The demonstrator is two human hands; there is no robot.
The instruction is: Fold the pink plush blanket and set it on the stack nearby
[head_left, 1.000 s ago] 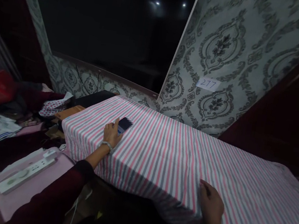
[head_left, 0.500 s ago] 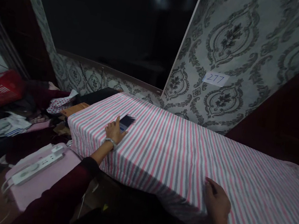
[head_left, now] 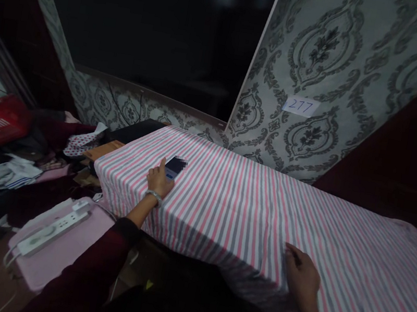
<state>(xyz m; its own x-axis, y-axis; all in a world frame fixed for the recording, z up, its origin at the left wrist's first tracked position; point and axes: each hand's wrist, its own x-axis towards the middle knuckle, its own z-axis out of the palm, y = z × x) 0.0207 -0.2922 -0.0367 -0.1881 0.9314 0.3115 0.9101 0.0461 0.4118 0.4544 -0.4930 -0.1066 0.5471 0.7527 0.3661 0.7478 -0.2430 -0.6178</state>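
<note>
Striped cloth [head_left: 247, 209], left hand [head_left: 158, 181] touching phone [head_left: 173, 166], right hand [head_left: 301, 276] flat on cloth

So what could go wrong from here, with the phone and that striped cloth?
The left hand touches the phone near the corner of the striped cloth; a nudge might slide it off. The right hand presses the cloth's front edge; a tug could shift the phone. Dim light hides detail.

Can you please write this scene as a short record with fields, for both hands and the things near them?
Left hand: open, on the phone
Right hand: flat on the striped cloth, near its front edge
Phone: lies flat on the cloth
Wrist: bracelet on the left
Beside the bed: white power strip on a pink surface
Wall: paper label 277
</note>
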